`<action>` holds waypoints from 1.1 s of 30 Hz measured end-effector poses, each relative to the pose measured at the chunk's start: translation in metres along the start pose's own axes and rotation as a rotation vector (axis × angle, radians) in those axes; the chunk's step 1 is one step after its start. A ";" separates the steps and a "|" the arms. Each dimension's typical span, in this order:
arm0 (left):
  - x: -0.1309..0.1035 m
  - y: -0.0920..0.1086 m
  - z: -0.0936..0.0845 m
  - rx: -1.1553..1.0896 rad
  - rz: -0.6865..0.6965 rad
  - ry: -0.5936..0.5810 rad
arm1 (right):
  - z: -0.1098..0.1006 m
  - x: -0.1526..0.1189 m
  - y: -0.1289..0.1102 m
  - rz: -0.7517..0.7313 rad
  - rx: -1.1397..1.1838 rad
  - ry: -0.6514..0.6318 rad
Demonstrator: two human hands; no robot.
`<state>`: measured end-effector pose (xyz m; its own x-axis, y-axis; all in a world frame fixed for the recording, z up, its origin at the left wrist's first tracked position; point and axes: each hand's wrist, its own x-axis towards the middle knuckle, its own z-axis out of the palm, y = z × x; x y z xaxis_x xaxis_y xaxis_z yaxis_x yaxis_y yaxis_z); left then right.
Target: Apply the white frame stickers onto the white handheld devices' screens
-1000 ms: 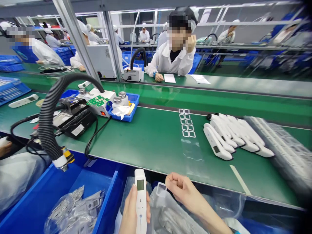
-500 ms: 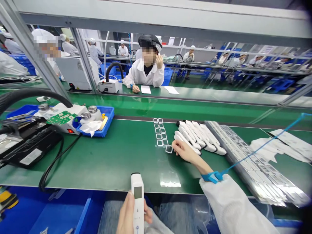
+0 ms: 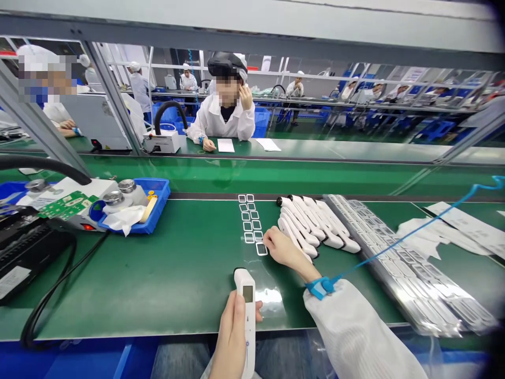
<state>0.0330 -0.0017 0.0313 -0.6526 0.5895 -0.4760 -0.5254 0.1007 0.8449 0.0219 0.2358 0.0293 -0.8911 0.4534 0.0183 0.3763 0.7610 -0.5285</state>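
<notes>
My left hand (image 3: 231,334) is wrapped around a white handheld thermometer (image 3: 249,337) with a small grey screen and a black tip, held upright over the front edge of the bench. My right hand (image 3: 278,245) is closed, its fingertips pinching the right edge of a square window cover with a white border (image 3: 261,249). This cover sits at the near end of two rows of similar white-bordered covers (image 3: 247,226) on the green bench. Just right of them lies a group of white thermometer bodies (image 3: 303,223), partly hidden by my right hand.
Clear sheets of window covers (image 3: 402,263) lie to the right, beside torn white paper (image 3: 422,234). A blue tray (image 3: 160,210) with metal-capped bottles, black cables (image 3: 51,287) and a green circuit board (image 3: 69,205) stand left. A blue wrist cord (image 3: 394,245) crosses the right side. A co-worker (image 3: 224,116) sits opposite.
My left hand has raised the thermometer and brought it right, over the bench edge. My right hand stays at the same cover. The whole view has shifted slightly.
</notes>
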 end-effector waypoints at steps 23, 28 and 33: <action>0.054 0.052 -0.061 0.374 0.441 0.335 | -0.062 -0.112 0.044 0.103 0.037 0.444; 0.072 0.083 -0.161 0.937 0.336 0.600 | -0.137 -0.126 0.140 0.399 -0.282 0.586; 0.081 0.077 -0.224 1.146 0.450 0.587 | -0.159 -0.130 0.173 0.679 -0.137 0.447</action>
<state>-0.1826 -0.1257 0.0037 -0.9303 0.3522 0.1021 0.3487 0.7638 0.5432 0.2430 0.3825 0.0709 -0.2839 0.9552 0.0835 0.8505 0.2910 -0.4382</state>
